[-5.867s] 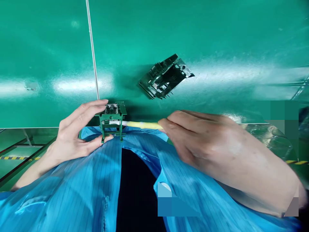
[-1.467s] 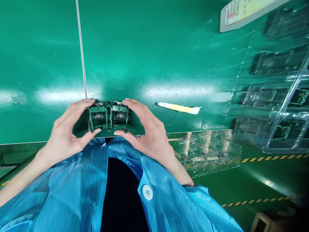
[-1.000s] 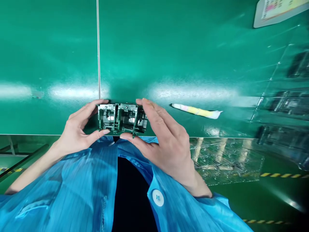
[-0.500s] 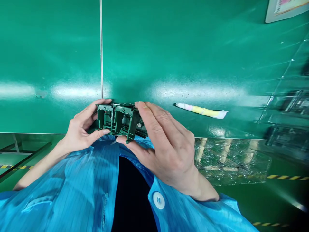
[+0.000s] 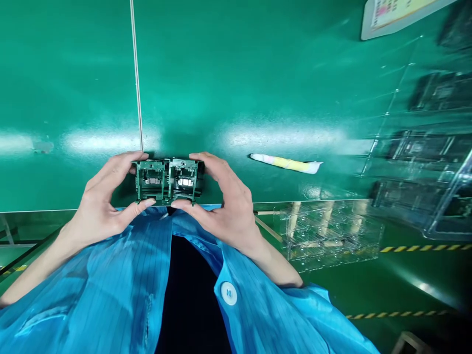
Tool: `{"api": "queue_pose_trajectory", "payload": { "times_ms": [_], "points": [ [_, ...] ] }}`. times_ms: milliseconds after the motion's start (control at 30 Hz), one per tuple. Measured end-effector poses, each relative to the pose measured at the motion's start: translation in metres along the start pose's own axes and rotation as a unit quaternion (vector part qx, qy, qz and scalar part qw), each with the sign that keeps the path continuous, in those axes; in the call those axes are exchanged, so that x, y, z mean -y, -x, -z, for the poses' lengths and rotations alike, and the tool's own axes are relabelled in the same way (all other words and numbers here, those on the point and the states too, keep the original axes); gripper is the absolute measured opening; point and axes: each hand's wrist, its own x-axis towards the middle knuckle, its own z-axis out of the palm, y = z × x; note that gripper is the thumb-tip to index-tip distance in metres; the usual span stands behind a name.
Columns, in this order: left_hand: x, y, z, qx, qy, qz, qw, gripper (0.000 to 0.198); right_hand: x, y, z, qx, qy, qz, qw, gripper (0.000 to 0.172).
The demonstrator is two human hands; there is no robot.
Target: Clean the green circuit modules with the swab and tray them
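Observation:
Two small dark green plastic frame parts are held side by side at the table's near edge. My left hand (image 5: 103, 204) pinches the left frame part (image 5: 150, 180) between thumb and fingers. My right hand (image 5: 224, 206) grips the right frame part (image 5: 185, 179) the same way, and the two parts touch along their inner sides. Both show small metal pieces inside, facing me. A white and yellow swab (image 5: 285, 163) lies on the green table (image 5: 236, 83) to the right of my right hand, untouched.
Clear plastic trays (image 5: 420, 142) holding dark parts stand at the right. More clear trays (image 5: 332, 236) sit below the table edge. A white label card (image 5: 398, 14) lies at the far right. A thin seam (image 5: 135, 73) runs across the table. My blue coat fills the foreground.
The two frame parts, tilted away half a second ago, are turned back with their open faces toward me. The swab, in my right hand 5.9 s ago, lies on the table.

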Motion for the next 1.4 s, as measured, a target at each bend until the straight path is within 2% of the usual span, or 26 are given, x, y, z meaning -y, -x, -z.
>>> {"api": "queue_pose_trajectory", "payload": {
  "times_ms": [200,433,633,733,833,900,967,1000,1067,1167,1200,1300,1400],
  "points": [
    [-0.006,0.000,0.002,0.022,-0.024,0.034,0.999,0.069,0.001,0.002,0.000,0.013,-0.047,-0.050,0.998,0.056],
    [-0.004,0.002,0.002,0.010,0.033,0.078,0.996,0.067,0.001,0.005,-0.002,0.020,-0.044,-0.063,0.997,0.059],
    [-0.007,0.003,0.006,0.033,0.008,0.078,0.996,0.063,0.009,0.006,0.000,0.035,-0.031,-0.054,0.997,0.062],
    [-0.008,0.000,0.007,0.008,-0.004,0.000,1.000,0.060,0.006,0.002,0.006,0.057,-0.012,0.009,0.998,0.062],
    [0.004,-0.006,0.014,-0.054,-0.040,-0.158,0.985,0.068,-0.005,-0.007,0.017,0.019,0.056,0.151,0.987,0.056],
    [0.020,-0.012,0.025,-0.128,-0.102,-0.283,0.945,0.063,-0.016,-0.016,0.030,-0.018,0.135,0.244,0.960,0.039],
    [0.036,-0.023,0.039,-0.169,-0.161,-0.363,0.902,0.044,-0.024,-0.026,0.047,-0.011,0.209,0.295,0.932,0.022],
    [0.041,-0.029,0.047,-0.158,-0.176,-0.376,0.896,0.035,-0.026,-0.031,0.057,0.005,0.239,0.310,0.920,0.019],
    [0.042,-0.044,0.061,-0.081,-0.185,-0.368,0.907,0.027,-0.026,-0.039,0.074,0.027,0.285,0.358,0.889,0.016],
    [0.023,-0.066,0.074,0.039,-0.184,-0.354,0.916,0.020,-0.018,-0.048,0.091,-0.010,0.303,0.473,0.827,0.017],
    [0.014,-0.072,0.076,0.073,-0.187,-0.348,0.916,0.019,-0.016,-0.051,0.094,-0.018,0.292,0.497,0.817,0.018],
    [-0.009,-0.086,0.079,0.148,-0.196,-0.311,0.918,0.016,-0.009,-0.056,0.098,0.003,0.248,0.502,0.828,0.022],
    [-0.018,-0.091,0.080,0.172,-0.193,-0.308,0.916,0.019,-0.007,-0.060,0.100,0.029,0.245,0.506,0.827,0.024]
  ]
}}
